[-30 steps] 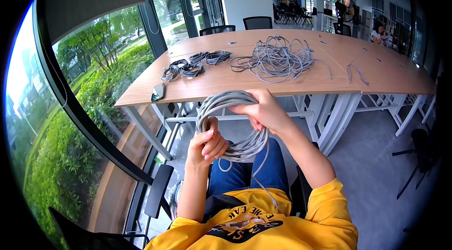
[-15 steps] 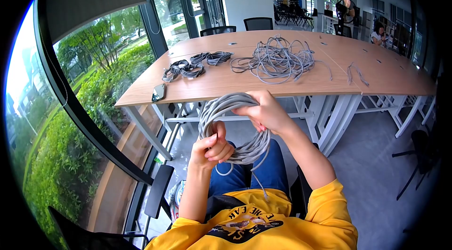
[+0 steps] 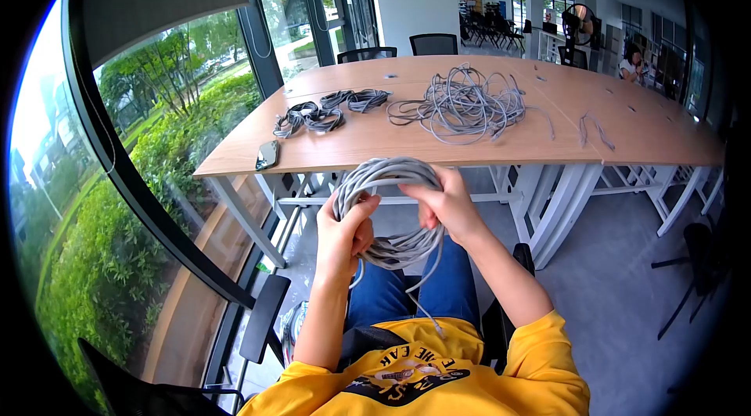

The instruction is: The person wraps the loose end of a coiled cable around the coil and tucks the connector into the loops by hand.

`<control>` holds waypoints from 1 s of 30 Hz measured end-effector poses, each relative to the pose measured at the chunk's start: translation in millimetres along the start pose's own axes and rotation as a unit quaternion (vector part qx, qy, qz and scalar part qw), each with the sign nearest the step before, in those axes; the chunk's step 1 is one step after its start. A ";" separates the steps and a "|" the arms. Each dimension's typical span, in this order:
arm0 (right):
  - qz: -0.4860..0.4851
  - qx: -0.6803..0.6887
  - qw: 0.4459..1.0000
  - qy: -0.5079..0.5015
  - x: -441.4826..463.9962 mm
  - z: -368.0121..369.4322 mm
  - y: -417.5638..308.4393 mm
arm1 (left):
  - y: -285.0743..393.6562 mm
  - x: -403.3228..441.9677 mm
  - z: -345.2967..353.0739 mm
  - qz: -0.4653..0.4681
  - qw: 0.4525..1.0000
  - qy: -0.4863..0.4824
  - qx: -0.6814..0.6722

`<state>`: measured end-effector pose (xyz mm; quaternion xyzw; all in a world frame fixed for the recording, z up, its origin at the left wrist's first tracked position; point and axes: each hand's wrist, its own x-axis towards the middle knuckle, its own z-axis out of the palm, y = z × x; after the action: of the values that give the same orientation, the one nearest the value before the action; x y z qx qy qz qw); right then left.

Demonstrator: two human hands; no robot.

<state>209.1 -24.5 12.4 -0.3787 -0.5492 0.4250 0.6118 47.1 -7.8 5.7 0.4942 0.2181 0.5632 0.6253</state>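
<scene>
Left hand (image 3: 344, 230): your fingers are curled around the left side of the grey cable coil (image 3: 403, 250), thumb lying across its inner edge.
Right hand (image 3: 446, 203): your fingers are clamped on the coil's upper right side, with the thumb reaching into the ring.
Coil: you hold it up above your lap, in front of the table's near edge, its strands gathered into an open ring.
Loose end (image 3: 423, 308): it hangs below the coil toward your yellow shirt (image 3: 477, 392).
Tabletop (image 3: 352, 148): it lies just beyond your hands.
Phone (image 3: 267, 154): near the table's front edge, to your left.
Dark cable bundles (image 3: 319, 118): behind the phone, close together.
Tangled grey cables (image 3: 473, 107): a loose heap right of the bundles.
Short cable pieces (image 3: 601, 133): farther right, apart from the heap.
Chairs (image 3: 434, 44): two stand behind the table's far edge.
</scene>
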 end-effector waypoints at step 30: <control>0.087 -0.175 0.958 -0.209 -9.9 -28.6 25.6 | 12.2 2.4 -22.0 -0.055 0.992 -0.105 -0.045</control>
<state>234.5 -24.7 -18.0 -0.4291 -0.6952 0.4437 0.3684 23.6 1.1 7.7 0.5096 0.1523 0.4823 0.6960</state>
